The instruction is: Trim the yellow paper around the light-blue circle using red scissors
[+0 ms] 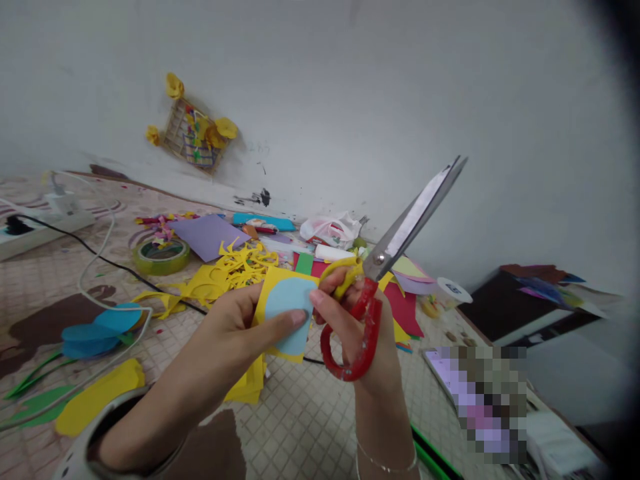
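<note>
My left hand pinches a yellow paper piece with a light blue rounded paper shape lying on top of it. The left thumb presses flat on the blue shape. Scissors with one red and one yellow handle hang on my right hand, blades pointing up and away to the right, nearly closed together. My right fingertips also touch the right edge of the blue shape. Below the left hand, more yellow paper lies on the table.
Yellow paper scraps, a tape roll and a purple sheet lie behind my hands. Blue paper petals, a white cable and a power strip are at left. A phone and a lidded tub are at right.
</note>
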`<move>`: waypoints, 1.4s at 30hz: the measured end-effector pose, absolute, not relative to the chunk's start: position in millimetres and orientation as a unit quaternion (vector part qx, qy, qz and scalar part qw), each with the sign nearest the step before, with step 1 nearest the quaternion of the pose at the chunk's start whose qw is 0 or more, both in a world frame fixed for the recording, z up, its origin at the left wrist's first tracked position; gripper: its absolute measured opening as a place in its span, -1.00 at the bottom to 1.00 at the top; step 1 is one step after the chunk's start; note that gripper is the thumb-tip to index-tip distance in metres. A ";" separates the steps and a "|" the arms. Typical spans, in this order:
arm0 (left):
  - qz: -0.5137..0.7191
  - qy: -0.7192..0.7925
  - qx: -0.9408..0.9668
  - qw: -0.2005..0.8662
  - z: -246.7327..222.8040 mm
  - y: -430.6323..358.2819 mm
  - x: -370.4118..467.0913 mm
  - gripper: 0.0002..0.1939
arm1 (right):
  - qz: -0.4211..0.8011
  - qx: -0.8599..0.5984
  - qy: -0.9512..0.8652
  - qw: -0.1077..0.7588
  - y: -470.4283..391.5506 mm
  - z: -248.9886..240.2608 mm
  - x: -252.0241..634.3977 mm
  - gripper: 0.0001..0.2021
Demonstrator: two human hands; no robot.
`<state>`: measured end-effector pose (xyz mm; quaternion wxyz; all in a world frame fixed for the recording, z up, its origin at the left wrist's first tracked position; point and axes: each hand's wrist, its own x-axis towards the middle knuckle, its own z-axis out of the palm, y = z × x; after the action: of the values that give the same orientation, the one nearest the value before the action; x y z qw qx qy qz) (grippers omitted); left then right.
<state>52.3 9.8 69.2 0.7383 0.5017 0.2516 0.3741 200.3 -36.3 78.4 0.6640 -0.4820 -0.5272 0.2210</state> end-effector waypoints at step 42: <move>0.335 0.323 0.545 0.697 71.9 3.6 45.8 -0.81 | 0.249 -0.493 -0.524 0.648 -41.1 79.1 204.0 -0.79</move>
<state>45.8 3.6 71.9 0.6971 0.5453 0.3229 0.3351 204.0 -41.1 79.1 0.6481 -0.4933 -0.5241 0.2488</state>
